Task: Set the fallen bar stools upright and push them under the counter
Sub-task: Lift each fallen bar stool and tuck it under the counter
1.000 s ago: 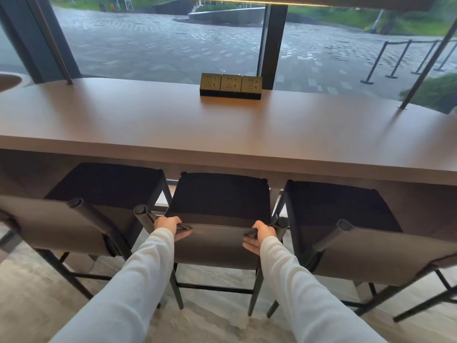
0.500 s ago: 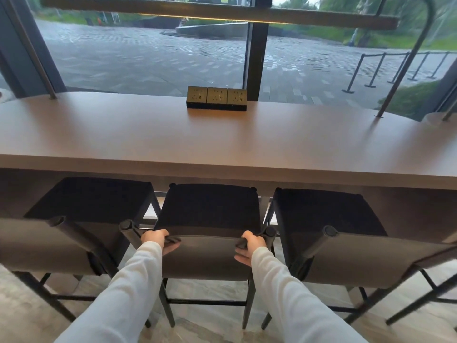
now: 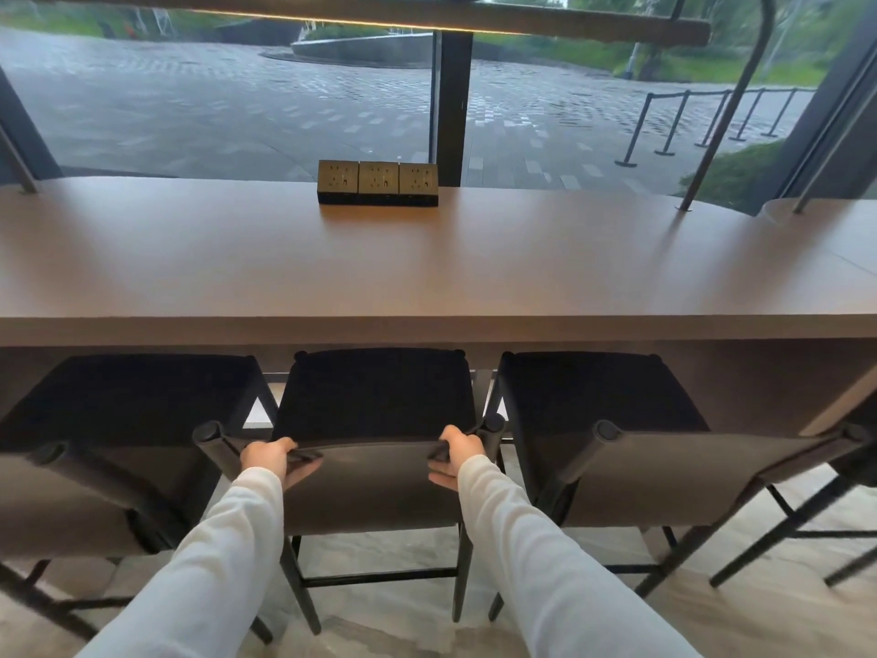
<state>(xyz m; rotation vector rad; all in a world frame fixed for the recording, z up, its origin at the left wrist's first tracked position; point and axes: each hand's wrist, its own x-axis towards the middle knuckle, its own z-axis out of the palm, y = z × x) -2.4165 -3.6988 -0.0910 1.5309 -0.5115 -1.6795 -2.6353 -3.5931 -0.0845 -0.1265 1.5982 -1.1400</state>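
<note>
Both hands are clamped on the backrest of the middle bar stool [image 3: 375, 482]. The left hand [image 3: 271, 460] curls over the top edge near the left post, fingers wrapped to the front and thumb behind; the right hand [image 3: 456, 455] does the same near the right post. The two hands sit well apart, one at each end of the backrest, with white sleeves [image 3: 223, 562] running back from them toward the viewer.

That stool stands upright on its dark legs, its black seat just ahead of the hands, the far edge reaching the underside of the counter [image 3: 427, 277]. Just left of the left hand stands another upright stool [image 3: 118, 406], and just right of the right hand a third one [image 3: 617, 410], both with their seats also against the counter's front edge. Farther right, part of a fourth stool [image 3: 854, 467] shows at the frame edge.

Beyond the hands, on the far side of the counter top, sits a block of three brass-coloured power sockets [image 3: 377, 181]; no writing on them can be made out. No containers show anywhere on the counter. Behind it is a window [image 3: 213, 102] onto wet paving.
</note>
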